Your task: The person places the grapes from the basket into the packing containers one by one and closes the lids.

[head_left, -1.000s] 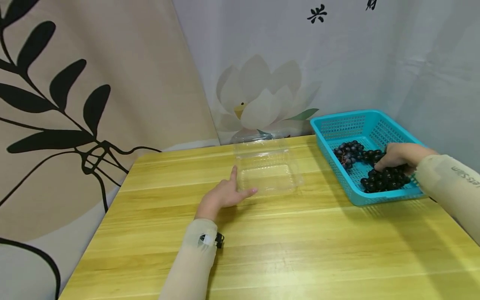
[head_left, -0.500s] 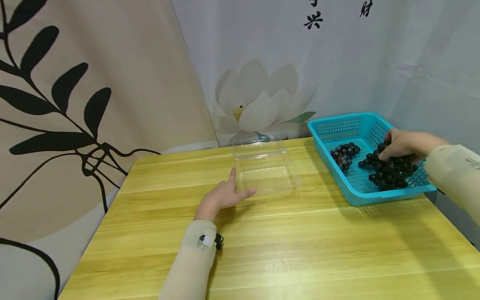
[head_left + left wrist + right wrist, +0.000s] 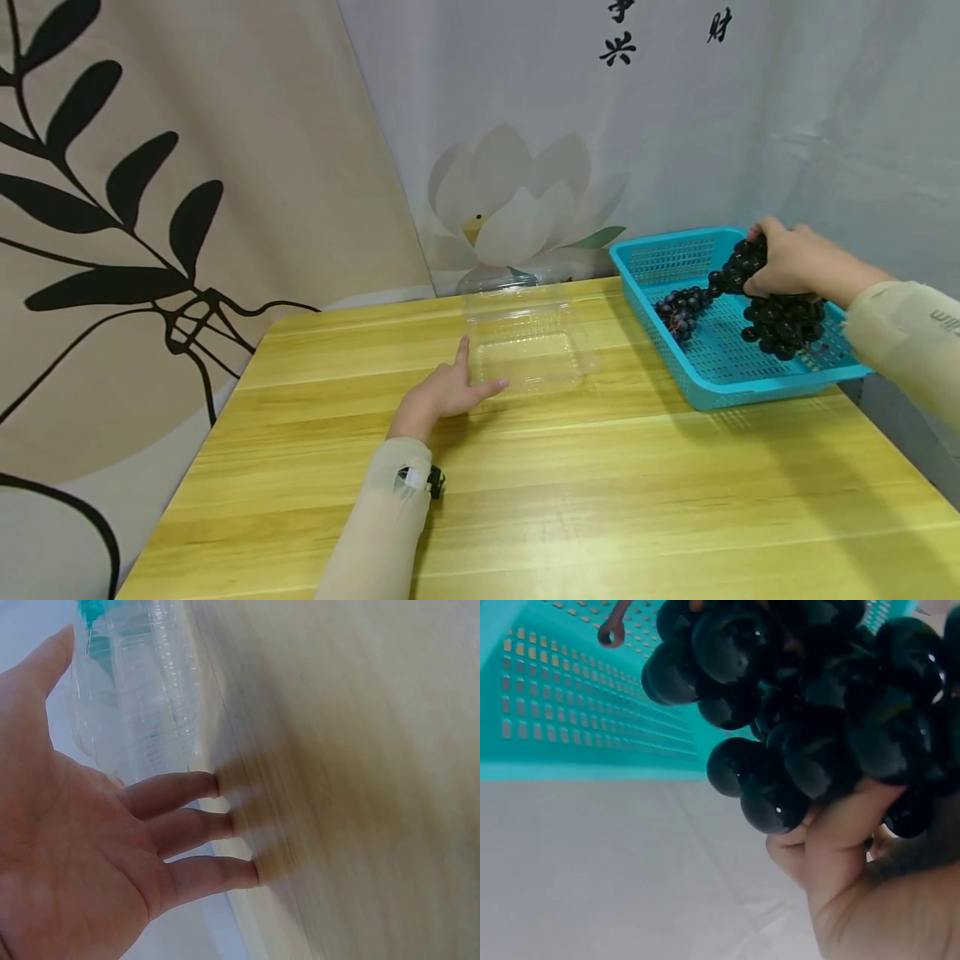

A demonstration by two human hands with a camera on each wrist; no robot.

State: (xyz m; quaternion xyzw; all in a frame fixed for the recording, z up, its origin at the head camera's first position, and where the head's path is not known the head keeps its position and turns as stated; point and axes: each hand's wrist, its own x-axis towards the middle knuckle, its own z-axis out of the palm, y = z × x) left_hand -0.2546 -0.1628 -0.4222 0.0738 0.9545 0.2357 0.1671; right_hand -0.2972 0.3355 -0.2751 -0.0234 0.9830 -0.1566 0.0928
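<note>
Stem (image 3: 613, 624) in wrist view only

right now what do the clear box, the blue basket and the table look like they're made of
The clear box looks like thin glossy plastic: see-through, with ribbed walls. The blue basket seems to be rigid moulded plastic, matte, with a grid of small holes. The table shows a yellow wood grain with a slight sheen; whether solid wood or a printed laminate cannot be told.
</note>
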